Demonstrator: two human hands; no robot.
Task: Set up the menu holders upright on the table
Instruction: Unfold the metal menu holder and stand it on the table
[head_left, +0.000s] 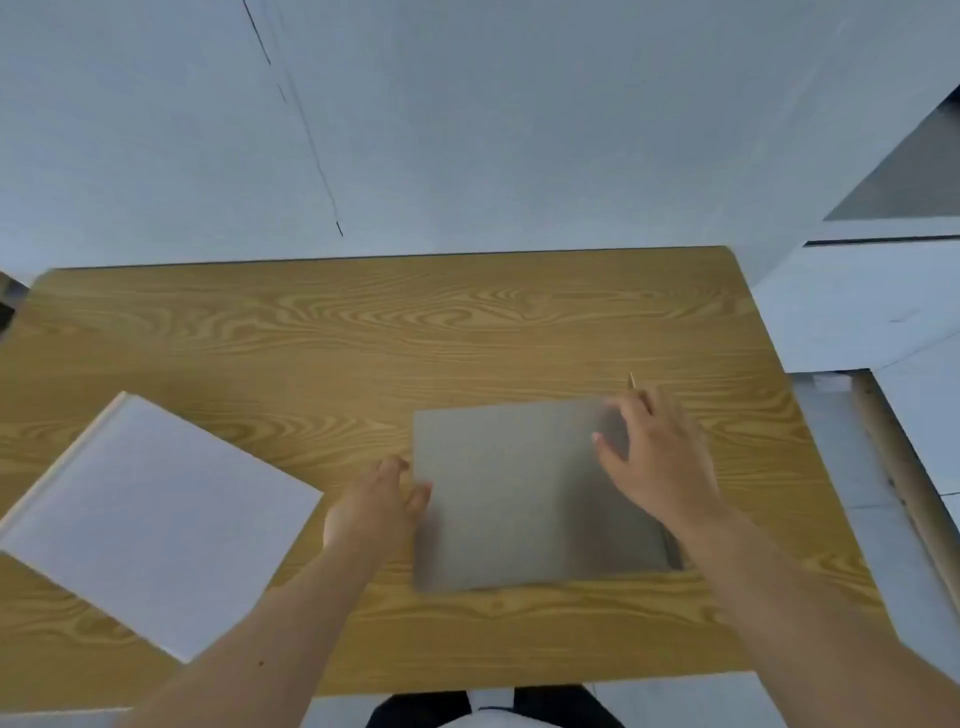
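Note:
A grey flat menu holder (519, 493) lies on the wooden table (363, 332), right of centre. My left hand (376, 501) is at its left edge, thumb on top and fingers at the side. My right hand (657, 457) rests over its far right corner, fingers curled onto the panel. Whether either hand truly grips the holder is blurred. A white menu holder (150, 525) lies flat at the left, turned at an angle, with nothing touching it.
A small thin brass-coloured piece (631, 380) sticks up just beyond my right hand. A pale wall (467, 130) stands behind the table. A white cabinet (857, 301) and a wooden rail (904, 467) are at the right.

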